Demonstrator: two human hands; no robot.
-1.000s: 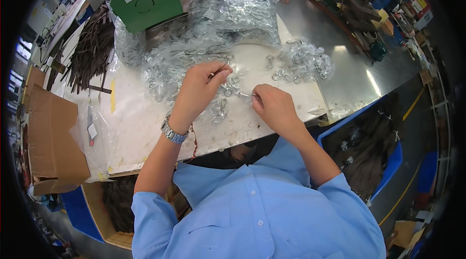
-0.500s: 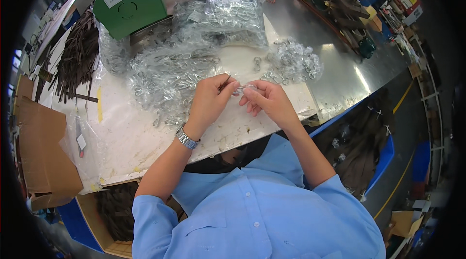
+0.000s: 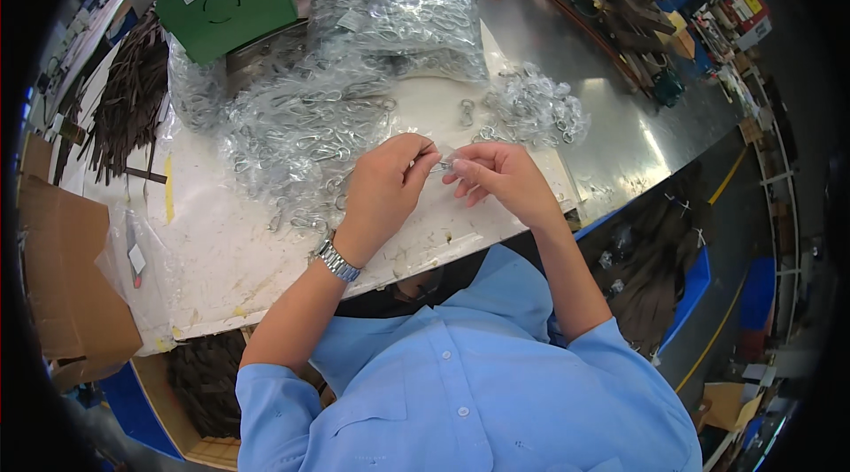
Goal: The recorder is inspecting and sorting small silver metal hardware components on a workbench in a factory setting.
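Worktop, one, pale sheet with a bare metal section at the right; carries the items below. Heap of bagged metal clips, one, clear wrapping, spread beyond the left hand. Green machine, one, at the far left of the heap. Smaller cluster of wrapped clips, one, beyond the right hand. Hands, two, bare, meeting above the worktop's near part: left hand, thumb and forefinger pinching one end of a small metal piece; right hand, thumb and forefinger pinching the other end, remaining fingers loosely curled. Loose clip, one, lying apart from both piles. Small metal piece, one, bright, with what seems a scrap of clear film about it; located between the two sets of fingertips, off the worktop. Handling note, by judgement: best steadied by one hand while the other does the fine turning, grip light and close to the ends, film kept out of the pinch, both hands level. Orientation: long axis apparently crosswise, from left fingertips to right; ends covered, so which way it points cannot be told.
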